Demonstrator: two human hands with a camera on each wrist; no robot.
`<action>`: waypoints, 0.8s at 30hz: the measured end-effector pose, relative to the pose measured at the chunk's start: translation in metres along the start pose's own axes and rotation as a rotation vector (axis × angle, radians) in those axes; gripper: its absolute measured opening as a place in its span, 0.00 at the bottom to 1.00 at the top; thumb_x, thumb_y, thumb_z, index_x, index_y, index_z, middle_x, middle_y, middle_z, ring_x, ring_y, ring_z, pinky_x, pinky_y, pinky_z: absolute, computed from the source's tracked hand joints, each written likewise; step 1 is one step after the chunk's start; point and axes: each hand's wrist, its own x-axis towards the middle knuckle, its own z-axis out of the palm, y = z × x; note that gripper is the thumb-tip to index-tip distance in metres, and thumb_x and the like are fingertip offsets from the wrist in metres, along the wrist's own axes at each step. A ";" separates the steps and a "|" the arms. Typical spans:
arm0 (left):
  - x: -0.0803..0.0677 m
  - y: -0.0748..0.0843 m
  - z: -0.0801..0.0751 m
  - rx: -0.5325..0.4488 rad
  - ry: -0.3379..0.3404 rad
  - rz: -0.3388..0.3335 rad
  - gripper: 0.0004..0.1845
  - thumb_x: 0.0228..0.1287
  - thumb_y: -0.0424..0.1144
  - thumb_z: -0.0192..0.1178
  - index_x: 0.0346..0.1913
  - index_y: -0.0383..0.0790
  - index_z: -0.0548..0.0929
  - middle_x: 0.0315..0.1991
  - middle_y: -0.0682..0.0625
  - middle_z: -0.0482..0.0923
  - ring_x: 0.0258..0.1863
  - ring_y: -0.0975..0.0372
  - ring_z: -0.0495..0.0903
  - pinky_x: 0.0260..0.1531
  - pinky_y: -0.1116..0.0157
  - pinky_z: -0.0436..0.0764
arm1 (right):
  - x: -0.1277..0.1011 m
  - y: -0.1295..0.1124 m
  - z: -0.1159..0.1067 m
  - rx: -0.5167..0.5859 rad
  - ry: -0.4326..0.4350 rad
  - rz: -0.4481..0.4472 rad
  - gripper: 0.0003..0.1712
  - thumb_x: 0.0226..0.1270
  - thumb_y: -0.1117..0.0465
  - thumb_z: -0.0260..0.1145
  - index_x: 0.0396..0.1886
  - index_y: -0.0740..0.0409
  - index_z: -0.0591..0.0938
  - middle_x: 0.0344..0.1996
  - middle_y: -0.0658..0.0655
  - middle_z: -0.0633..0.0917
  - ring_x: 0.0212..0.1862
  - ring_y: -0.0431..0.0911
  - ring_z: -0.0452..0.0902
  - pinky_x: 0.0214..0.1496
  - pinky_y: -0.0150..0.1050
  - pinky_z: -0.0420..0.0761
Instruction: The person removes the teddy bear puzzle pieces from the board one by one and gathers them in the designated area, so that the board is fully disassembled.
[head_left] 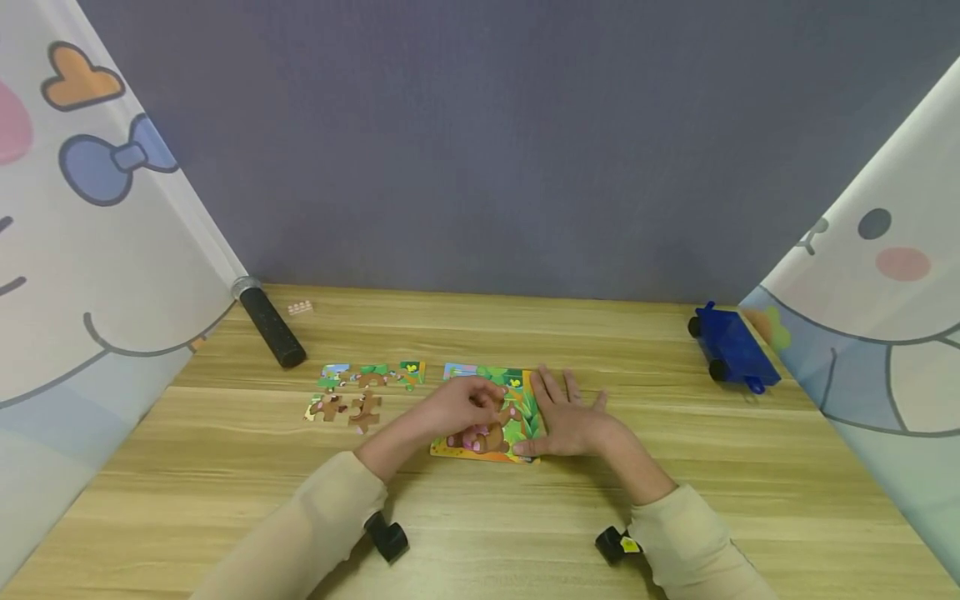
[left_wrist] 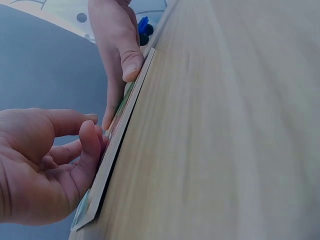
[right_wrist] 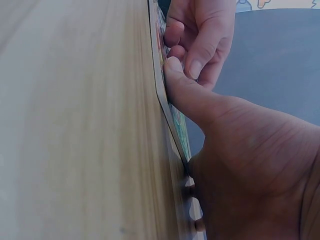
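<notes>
Centrally, on a pale yellow-brown wood-grain table, lies a thin rectangular puzzle board printed with brown animal figures, green leaves and an orange border, in front of a person in cream sleeves. The right hand is spread on the board's right side, fingers fanned over the edge and thumb resting on the lower right corner; it grasps nothing. The left hand is over the board's middle, fingers bent and tips down close to the printed surface; whether a piece is pinched between them cannot be told, even from the wrist views. Just left of the board lie flat jigsaw pieces in brown, green and blue, in two rough rows.

The step in hand seems to be fingertip work on one piece while the right hand steadies the board; whether it is being fitted or lifted out is unclear. The next move probably calls for a light fingertip touch and a firm right hand.

Farther off are a black microphone with a silver head at left and a blue toy cart with black wheels at right.
</notes>
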 end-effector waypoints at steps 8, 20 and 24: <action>0.003 0.001 0.001 -0.017 -0.048 -0.040 0.25 0.71 0.35 0.62 0.68 0.32 0.75 0.30 0.44 0.80 0.12 0.62 0.73 0.10 0.70 0.67 | 0.000 0.000 -0.001 0.006 -0.012 -0.005 0.73 0.57 0.22 0.63 0.82 0.60 0.38 0.81 0.61 0.34 0.77 0.67 0.24 0.58 0.85 0.30; 0.002 0.008 0.001 0.024 -0.062 -0.045 0.26 0.72 0.37 0.63 0.69 0.32 0.74 0.28 0.46 0.77 0.10 0.64 0.68 0.09 0.70 0.66 | 0.001 0.002 0.002 0.032 0.001 -0.016 0.76 0.52 0.17 0.60 0.82 0.60 0.39 0.81 0.60 0.34 0.77 0.68 0.24 0.57 0.85 0.27; 0.003 0.006 0.001 0.027 -0.049 -0.040 0.24 0.71 0.33 0.61 0.68 0.31 0.74 0.31 0.46 0.77 0.10 0.64 0.70 0.09 0.70 0.66 | 0.001 0.001 0.000 0.012 -0.008 -0.001 0.75 0.54 0.19 0.62 0.82 0.59 0.38 0.81 0.60 0.34 0.77 0.67 0.24 0.58 0.85 0.29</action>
